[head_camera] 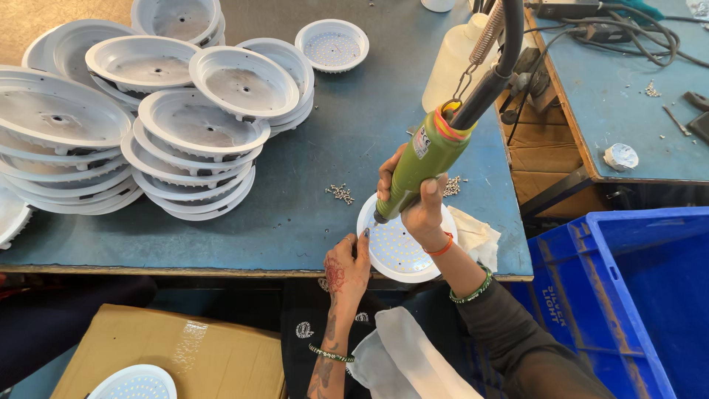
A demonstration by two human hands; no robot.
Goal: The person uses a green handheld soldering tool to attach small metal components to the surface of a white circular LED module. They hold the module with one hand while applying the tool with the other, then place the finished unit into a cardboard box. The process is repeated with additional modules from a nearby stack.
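Observation:
My right hand [417,203] grips a green electric screwdriver [422,159] that hangs from a black cable and spring. Its tip points down at the left rim of a round white lamp housing [399,251] with a dotted LED plate, which lies at the front edge of the blue table [295,207]. My left hand [347,262] rests on the housing's left edge, fingers curled against it. Small piles of screws [340,193] lie just behind the housing.
Stacks of white round housings [192,133] fill the table's left half. A white plastic bottle [458,63] stands at the back. A blue crate [635,295] sits at right, a cardboard box [177,355] with another lamp at lower left. A second table [628,89] holds cables.

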